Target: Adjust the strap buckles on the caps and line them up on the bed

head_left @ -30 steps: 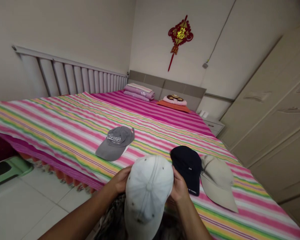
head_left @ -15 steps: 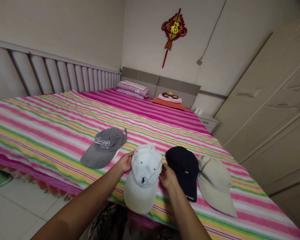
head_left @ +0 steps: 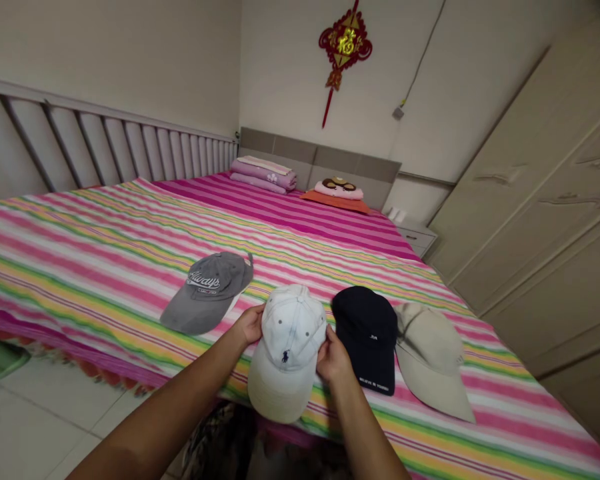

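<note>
A pale, nearly white baseball cap (head_left: 289,340) with a small dark blue emblem sits between my hands at the bed's near edge, its brim toward me. My left hand (head_left: 251,325) grips the cap's left side, the fingertips partly hidden behind it. On the other side, my right hand (head_left: 334,355) holds the cap's right edge, fingers curled around it. To the left lies a grey cap (head_left: 207,293) with white "Always" lettering. A black cap (head_left: 365,337) rests just right of my right hand, and a beige cap (head_left: 433,360) lies beside it, touching or nearly so.
The caps are on a bed (head_left: 105,247) with a striped cover. Folded purple bedding (head_left: 263,177) and a pink folded item (head_left: 339,190) lie by the headboard (head_left: 325,163). A railing (head_left: 130,143) runs along the left, a wardrobe (head_left: 545,247) stands at right.
Both hands stay on the pale cap, which has shifted only slightly. The camera view has moved a little; the other caps lie as before.
</note>
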`<state>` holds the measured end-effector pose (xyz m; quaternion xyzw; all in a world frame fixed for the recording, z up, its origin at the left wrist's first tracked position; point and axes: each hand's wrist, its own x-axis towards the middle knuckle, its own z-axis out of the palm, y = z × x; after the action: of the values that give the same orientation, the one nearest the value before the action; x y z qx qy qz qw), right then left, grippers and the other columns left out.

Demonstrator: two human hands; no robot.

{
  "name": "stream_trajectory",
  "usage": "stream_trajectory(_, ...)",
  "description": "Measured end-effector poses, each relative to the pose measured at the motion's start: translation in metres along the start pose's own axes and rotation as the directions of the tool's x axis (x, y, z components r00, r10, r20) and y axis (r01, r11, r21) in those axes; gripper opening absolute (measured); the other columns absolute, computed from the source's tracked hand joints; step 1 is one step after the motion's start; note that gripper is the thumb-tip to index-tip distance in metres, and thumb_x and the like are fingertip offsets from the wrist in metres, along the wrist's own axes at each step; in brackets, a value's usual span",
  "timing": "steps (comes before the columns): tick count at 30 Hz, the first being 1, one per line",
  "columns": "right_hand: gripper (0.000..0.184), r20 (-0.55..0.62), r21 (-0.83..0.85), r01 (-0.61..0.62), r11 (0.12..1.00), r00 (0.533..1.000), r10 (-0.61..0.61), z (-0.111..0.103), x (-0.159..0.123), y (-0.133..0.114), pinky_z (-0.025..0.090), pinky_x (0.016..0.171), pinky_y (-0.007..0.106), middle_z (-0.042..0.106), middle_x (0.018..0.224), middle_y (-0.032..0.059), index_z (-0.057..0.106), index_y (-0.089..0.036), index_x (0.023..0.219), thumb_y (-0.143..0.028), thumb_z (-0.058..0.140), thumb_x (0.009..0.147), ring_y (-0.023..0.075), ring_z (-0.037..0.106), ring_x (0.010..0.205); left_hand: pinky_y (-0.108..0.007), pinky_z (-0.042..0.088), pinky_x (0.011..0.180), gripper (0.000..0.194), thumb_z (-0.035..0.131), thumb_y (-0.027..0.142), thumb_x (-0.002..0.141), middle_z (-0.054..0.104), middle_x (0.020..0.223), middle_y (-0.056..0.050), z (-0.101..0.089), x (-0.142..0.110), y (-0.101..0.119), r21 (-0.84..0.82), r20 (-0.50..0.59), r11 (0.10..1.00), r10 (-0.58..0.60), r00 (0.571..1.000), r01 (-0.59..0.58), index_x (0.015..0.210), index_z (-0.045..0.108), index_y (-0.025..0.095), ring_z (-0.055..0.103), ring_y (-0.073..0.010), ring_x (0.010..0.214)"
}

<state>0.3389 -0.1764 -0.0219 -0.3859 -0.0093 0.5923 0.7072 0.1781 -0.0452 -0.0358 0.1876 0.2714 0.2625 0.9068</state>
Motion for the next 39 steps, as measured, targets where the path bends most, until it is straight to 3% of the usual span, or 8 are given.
stream_trajectory(7, 0.036, 0.136, -0.034, -0.013, 0.999, 0.991, 0.017, 0.002, -0.011, 0.001, 0.045, 0.084, 0.041, 0.071, 0.083, 0.0062, 0.065, -0.017, 0.087, -0.043, 0.040, 0.083, 0.0226, 0.061, 0.093, -0.033, 0.048, 0.073, 0.030, 0.041, 0.009, 0.077, 0.067, 0.063, -0.008, 0.000, 0.004, -0.002, 0.030, -0.041, 0.999, 0.021, 0.999, -0.020, 0.103, 0.055, 0.003, 0.063, -0.0189, 0.059)
stream_trajectory(13, 0.047, 0.130, -0.144, 0.063, 0.988, 0.990, -0.044, 0.002, -0.009, 0.002, 0.045, 0.082, 0.044, 0.069, 0.093, 0.0100, 0.065, -0.015, 0.086, -0.051, 0.036, 0.080, 0.0258, 0.058, 0.098, -0.033, 0.048, 0.074, 0.027, 0.042, 0.012, 0.078, 0.067, 0.062, -0.007, 0.004, -0.001, -0.003, 0.087, -0.063, 0.995, 0.044, 0.997, -0.039, 0.099, 0.057, 0.004, 0.064, -0.0193, 0.062)
stream_trajectory(19, 0.035, 0.004, -0.321, 0.227, 0.919, 0.971, -0.239, -0.004, -0.008, 0.008, 0.047, 0.077, 0.036, 0.069, 0.089, 0.0084, 0.061, -0.016, 0.084, -0.048, 0.050, 0.073, 0.0234, 0.060, 0.093, -0.030, 0.048, 0.070, 0.022, 0.045, 0.016, 0.079, 0.067, 0.065, -0.008, 0.010, -0.020, -0.005, 0.177, -0.053, 0.981, 0.087, 0.995, -0.077, 0.091, 0.060, 0.007, 0.063, -0.0182, 0.062)
stream_trajectory(25, 0.036, -0.082, -0.606, 0.325, 0.726, 0.882, -0.464, -0.032, -0.044, 0.017, 0.046, 0.073, 0.028, 0.067, 0.094, 0.0069, 0.057, -0.017, 0.091, -0.040, 0.060, 0.064, 0.0224, 0.057, 0.097, -0.024, 0.047, 0.062, 0.013, 0.056, 0.016, 0.073, 0.068, 0.074, -0.009, 0.005, -0.055, -0.011, 0.292, -0.025, 0.947, 0.144, 0.989, -0.131, 0.084, 0.062, 0.011, 0.062, -0.0141, 0.060)
stream_trajectory(28, 0.025, -0.067, -0.696, 0.255, 0.671, 0.907, -0.415, -0.046, -0.070, 0.030, 0.045, 0.054, 0.026, 0.066, 0.066, 0.0038, 0.058, -0.018, 0.071, -0.041, 0.063, 0.061, 0.0207, 0.062, 0.069, -0.022, 0.046, 0.061, 0.016, 0.063, 0.015, 0.066, 0.068, 0.074, -0.007, 0.002, -0.065, -0.018, 0.374, -0.020, 0.917, 0.155, 0.988, -0.136, 0.081, 0.062, 0.012, 0.062, -0.0132, 0.061)
stream_trajectory(31, 0.033, -0.052, -0.736, 0.137, 0.663, 0.965, -0.256, -0.054, -0.089, 0.053, 0.030, 0.031, 0.023, 0.052, 0.037, -0.0005, 0.050, -0.018, 0.050, -0.046, 0.065, 0.058, 0.0142, 0.048, 0.032, -0.020, 0.046, 0.060, 0.016, 0.067, 0.014, 0.061, 0.068, 0.071, -0.005, 0.004, -0.070, -0.024, 0.440, -0.013, 0.882, 0.196, 0.981, -0.170, 0.076, 0.063, 0.013, 0.061, -0.0118, 0.061)
stream_trajectory(34, 0.038, -0.047, -0.707, 0.076, 0.703, 0.987, -0.154, -0.054, -0.097, 0.073, 0.021, 0.027, 0.019, 0.054, 0.040, -0.0004, 0.049, -0.017, 0.057, -0.052, 0.063, 0.056, 0.0100, 0.043, 0.028, -0.020, 0.046, 0.059, 0.014, 0.068, 0.013, 0.058, 0.068, 0.066, -0.004, 0.011, -0.073, -0.030, 0.408, -0.028, 0.885, 0.258, 0.966, -0.225, 0.071, 0.063, 0.012, 0.060, -0.0116, 0.056)
stream_trajectory(39, 0.045, -0.018, -0.624, 0.142, 0.769, 0.981, -0.195, -0.041, -0.096, 0.073, 0.026, 0.031, 0.016, 0.048, 0.042, -0.0074, 0.049, -0.016, 0.072, -0.050, 0.068, 0.050, 0.0063, 0.041, 0.032, -0.024, 0.046, 0.051, 0.020, 0.065, 0.010, 0.054, 0.066, 0.059, -0.003, 0.030, -0.074, -0.032, 0.283, -0.050, 0.904, 0.347, 0.936, -0.320, 0.074, 0.063, 0.012, 0.058, -0.0138, 0.049)
